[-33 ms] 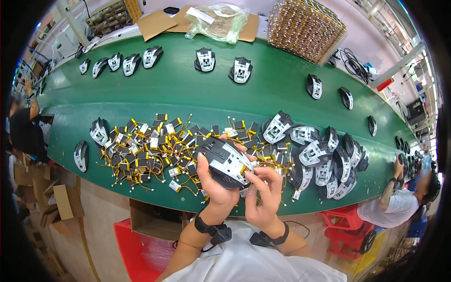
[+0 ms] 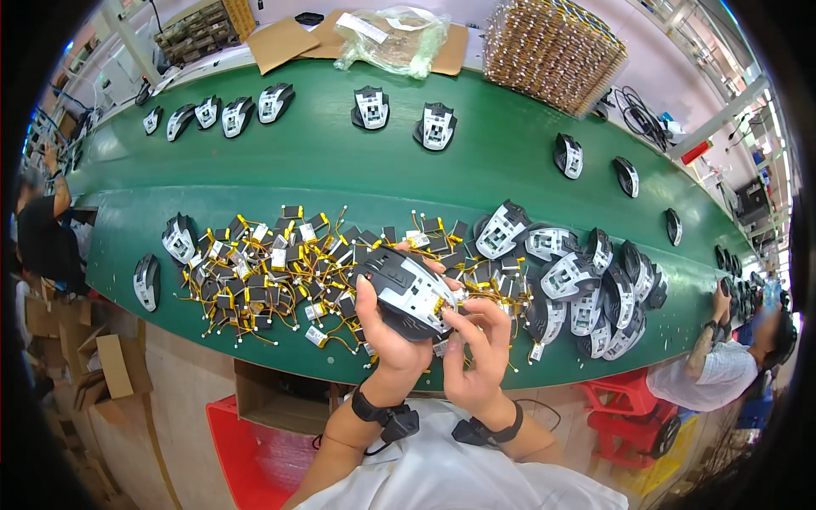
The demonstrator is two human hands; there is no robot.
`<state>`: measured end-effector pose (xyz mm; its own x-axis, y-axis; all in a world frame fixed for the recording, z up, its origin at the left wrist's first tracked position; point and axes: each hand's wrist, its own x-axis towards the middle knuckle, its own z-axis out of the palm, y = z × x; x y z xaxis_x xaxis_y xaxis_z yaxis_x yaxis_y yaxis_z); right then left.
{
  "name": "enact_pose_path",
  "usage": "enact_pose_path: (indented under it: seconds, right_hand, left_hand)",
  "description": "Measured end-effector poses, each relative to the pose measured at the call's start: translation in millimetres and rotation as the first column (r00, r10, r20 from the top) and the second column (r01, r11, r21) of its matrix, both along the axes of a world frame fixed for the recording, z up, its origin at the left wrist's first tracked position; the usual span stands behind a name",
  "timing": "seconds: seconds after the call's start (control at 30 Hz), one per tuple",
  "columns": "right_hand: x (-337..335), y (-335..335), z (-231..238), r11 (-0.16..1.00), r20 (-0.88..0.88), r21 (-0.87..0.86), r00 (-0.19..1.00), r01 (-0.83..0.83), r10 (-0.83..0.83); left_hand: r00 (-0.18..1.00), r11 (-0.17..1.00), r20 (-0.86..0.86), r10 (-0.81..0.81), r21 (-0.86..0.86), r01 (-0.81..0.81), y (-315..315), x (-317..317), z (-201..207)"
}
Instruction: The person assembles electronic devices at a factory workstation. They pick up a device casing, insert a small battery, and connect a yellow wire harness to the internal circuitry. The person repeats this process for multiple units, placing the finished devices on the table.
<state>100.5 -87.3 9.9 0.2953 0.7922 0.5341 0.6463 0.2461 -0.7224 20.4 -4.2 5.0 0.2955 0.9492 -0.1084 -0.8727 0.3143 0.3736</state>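
The left hand (image 2: 396,347) grips the computer mouse (image 2: 415,289) by its sides, above the battery pile (image 2: 279,259) on the green surface (image 2: 323,166); the right hand (image 2: 476,365) touches its end, though I cannot tell whether it pinches anything. The mouse should be light, stiff and slightly slick, best held by its dark sides, sparing the likely fragile open insides.

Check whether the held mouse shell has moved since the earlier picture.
No, not visibly: the mouse shell shows no shift in any direction against the green bench and the loose batteries.
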Motion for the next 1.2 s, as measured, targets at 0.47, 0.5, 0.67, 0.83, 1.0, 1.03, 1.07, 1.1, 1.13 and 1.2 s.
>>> enact_pose_path:
  seconds: [0.47, 0.5, 0.67, 0.83, 1.0, 1.03, 1.07, 1.1, 1.13, 1.2]
  right_hand:
    - [3.2, 2.4, 2.5, 0.994, 0.338, 0.103, 0.941, -0.021, -0.015]
    - [6.7, 2.0, 2.8, 0.992, 0.356, 0.121, 0.935, -0.036, -0.009]
    - [24.1, 4.2, 2.5, 0.99, 0.345, 0.1, 0.937, -0.104, 0.063]
    - [31.0, 8.3, 9.0, 0.99, 0.488, 0.094, 0.872, -0.109, 0.05]
    - [24.0, 4.3, 14.6, 0.99, 0.391, 0.108, 0.919, -0.094, 0.044]
    - [23.6, 4.2, 13.9, 0.988, 0.378, 0.134, 0.926, -0.081, 0.025]
    - [23.9, 3.6, 13.4, 0.985, 0.367, 0.159, 0.93, -0.065, 0.002]
    - [24.8, 3.1, 11.8, 0.985, 0.378, 0.151, 0.926, -0.088, 0.025]
    - [26.6, 2.5, 8.8, 0.983, 0.389, 0.143, 0.92, -0.113, 0.049]
    - [31.2, 2.4, 2.0, 0.977, 0.406, 0.148, 0.911, -0.151, 0.08]
  left_hand:
    - [1.0, 0.999, -0.016, 0.02, 0.049, -0.019, -1.3, -0.7, -1.0]
    - [0.999, 0.998, -0.037, -0.006, 0.058, 0.008, -2.5, -1.7, -1.1]
    - [0.987, 0.996, -0.135, -0.087, -0.048, 0.082, 3.6, -1.2, -1.1]
    - [0.985, 0.99, -0.111, -0.134, -0.062, 0.128, 0.7, 0.2, 2.6]
    - [0.981, 0.983, -0.077, -0.18, -0.052, 0.176, 1.9, -6.0, 5.5]
    - [0.981, 0.982, -0.053, -0.185, -0.042, 0.183, 2.0, -7.6, 3.9]
    - [0.98, 0.98, -0.027, -0.195, -0.033, 0.194, 2.1, -8.2, 0.9]
    - [0.979, 0.979, 0.0, -0.204, -0.024, 0.204, 2.4, -8.4, -0.5]
    - [0.976, 0.975, 0.004, -0.219, -0.023, 0.219, 3.0, -8.1, 0.1]
    - [0.974, 0.973, 0.011, -0.226, -0.038, 0.226, 0.2, -7.2, 4.1]
